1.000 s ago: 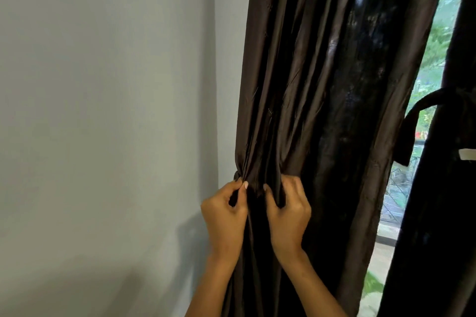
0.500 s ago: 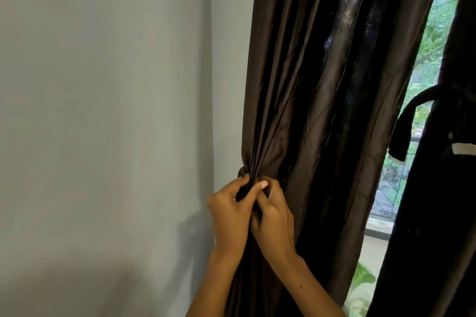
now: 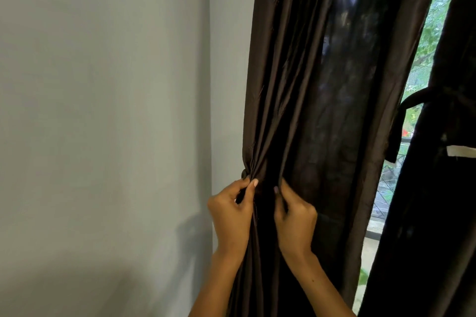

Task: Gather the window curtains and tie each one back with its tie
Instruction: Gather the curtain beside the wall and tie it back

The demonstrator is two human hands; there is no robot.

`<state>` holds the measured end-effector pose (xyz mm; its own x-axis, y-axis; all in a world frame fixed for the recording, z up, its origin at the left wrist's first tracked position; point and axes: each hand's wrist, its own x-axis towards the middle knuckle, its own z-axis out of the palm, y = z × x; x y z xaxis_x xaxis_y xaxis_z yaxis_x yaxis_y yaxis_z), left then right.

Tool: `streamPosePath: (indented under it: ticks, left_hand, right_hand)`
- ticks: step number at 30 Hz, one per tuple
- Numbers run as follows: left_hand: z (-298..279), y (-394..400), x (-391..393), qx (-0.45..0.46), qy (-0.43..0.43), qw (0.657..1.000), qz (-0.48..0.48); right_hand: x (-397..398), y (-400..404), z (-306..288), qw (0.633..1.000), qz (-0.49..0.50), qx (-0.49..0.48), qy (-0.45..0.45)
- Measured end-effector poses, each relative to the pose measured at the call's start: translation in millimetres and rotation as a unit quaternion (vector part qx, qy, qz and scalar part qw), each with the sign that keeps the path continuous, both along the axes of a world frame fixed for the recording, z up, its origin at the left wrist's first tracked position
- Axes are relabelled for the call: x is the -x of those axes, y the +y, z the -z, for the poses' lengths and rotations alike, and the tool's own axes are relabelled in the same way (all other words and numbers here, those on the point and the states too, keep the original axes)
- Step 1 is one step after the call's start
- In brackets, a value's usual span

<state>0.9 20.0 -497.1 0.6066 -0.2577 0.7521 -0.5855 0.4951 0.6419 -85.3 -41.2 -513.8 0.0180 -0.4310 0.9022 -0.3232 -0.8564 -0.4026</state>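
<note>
Left hand (image 3: 231,216) and right hand (image 3: 293,221) pinch dark curtain (image 3: 322,110) folds just above them.

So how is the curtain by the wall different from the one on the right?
The left curtain has both hands on it: the left hand and right hand pinch its folds. Nobody touches the right curtain.

The right curtain already has a tie looped around it. No finished loop shows on the left curtain.

The right curtain carries a white tag; the left shows none.

Both are dark brown.
</note>
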Motion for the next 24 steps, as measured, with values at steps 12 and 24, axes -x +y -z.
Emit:
streamPosePath:
  ticks: [12,24]
  left_hand:
    - [1,-4,9,-0.001,-0.03,0.999,0.015]
    - [2,-10,-10,-0.015,0.017,1.0,0.012]
  right_hand:
    - [-1,11,10,0.984,-0.103,-0.025,0.143]
    - [-3,-26,-12,0.915,-0.292,-0.253,-0.118]
